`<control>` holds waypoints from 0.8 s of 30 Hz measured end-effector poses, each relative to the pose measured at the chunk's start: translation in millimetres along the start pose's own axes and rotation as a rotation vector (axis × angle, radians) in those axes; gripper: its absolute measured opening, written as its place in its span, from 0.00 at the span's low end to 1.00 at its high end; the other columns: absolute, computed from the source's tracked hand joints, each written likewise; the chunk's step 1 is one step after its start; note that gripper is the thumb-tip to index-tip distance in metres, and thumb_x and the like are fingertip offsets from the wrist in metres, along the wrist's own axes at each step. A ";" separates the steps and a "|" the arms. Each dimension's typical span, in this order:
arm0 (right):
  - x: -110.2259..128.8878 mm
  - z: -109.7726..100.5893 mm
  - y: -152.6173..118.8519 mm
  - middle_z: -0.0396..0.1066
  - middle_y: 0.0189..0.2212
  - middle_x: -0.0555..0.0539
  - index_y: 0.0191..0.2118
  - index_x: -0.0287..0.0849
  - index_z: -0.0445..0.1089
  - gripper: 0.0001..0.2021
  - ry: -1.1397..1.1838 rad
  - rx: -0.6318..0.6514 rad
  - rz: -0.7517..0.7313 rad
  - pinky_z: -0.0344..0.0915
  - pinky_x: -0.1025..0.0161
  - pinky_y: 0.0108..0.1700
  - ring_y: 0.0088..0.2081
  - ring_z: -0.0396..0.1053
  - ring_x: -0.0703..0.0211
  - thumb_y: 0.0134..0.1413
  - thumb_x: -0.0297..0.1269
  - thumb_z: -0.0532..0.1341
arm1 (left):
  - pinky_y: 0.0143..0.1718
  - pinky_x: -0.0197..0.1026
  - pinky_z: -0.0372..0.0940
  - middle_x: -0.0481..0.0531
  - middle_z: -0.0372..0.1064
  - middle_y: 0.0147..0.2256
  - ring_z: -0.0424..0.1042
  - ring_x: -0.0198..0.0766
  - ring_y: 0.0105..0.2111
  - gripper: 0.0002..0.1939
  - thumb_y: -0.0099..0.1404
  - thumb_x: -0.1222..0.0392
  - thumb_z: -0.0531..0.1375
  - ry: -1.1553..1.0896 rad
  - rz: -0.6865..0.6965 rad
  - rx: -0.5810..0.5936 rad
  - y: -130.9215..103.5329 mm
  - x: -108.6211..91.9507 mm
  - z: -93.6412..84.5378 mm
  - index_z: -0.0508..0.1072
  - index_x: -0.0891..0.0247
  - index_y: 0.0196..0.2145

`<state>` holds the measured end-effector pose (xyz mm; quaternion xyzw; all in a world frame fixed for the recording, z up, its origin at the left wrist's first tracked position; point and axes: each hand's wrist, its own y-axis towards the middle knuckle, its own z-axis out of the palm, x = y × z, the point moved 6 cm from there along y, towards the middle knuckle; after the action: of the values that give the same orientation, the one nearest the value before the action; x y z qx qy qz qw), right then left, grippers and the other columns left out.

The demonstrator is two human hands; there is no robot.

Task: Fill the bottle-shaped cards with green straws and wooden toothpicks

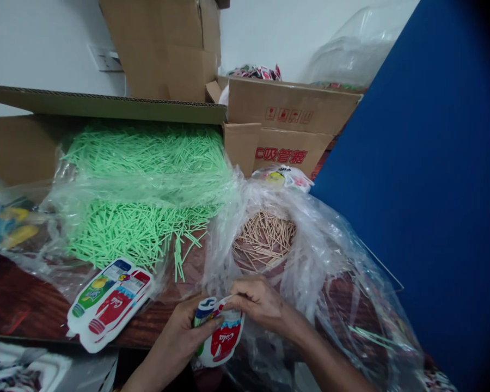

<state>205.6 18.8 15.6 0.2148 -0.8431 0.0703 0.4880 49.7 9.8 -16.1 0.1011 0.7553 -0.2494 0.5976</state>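
Soft, cool light, pale glints on the plastic sheeting (310,250) (right edge nearly black).

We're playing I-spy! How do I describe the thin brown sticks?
Find the big blue panel on the right. Left of it, crumpled clear plastic surrounds a small heap of thin brown sticks. It's brown; the bigger stick heap further left is bright green.

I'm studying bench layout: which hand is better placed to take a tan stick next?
Probably the right hand: it is nearer the tan sticks, though it also holds the printed pack near its top. The left hand, farther away, holds the pack's side.
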 end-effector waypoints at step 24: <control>-102.3 -78.4 20.8 0.64 0.50 0.37 0.54 0.37 0.64 0.25 -1.017 0.109 0.260 0.51 0.52 0.53 0.52 0.58 0.43 0.50 0.41 0.62 | 0.28 0.33 0.61 0.48 0.70 0.26 0.65 0.35 0.26 0.12 0.59 0.53 0.63 -0.206 -0.081 0.040 -5.4 16.5 2.8 0.74 0.66 0.28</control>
<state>302.8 93.2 -29.4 0.1405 -0.9882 0.0607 -0.0073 45.2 1.4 -30.9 0.0560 0.6883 -0.2975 0.6592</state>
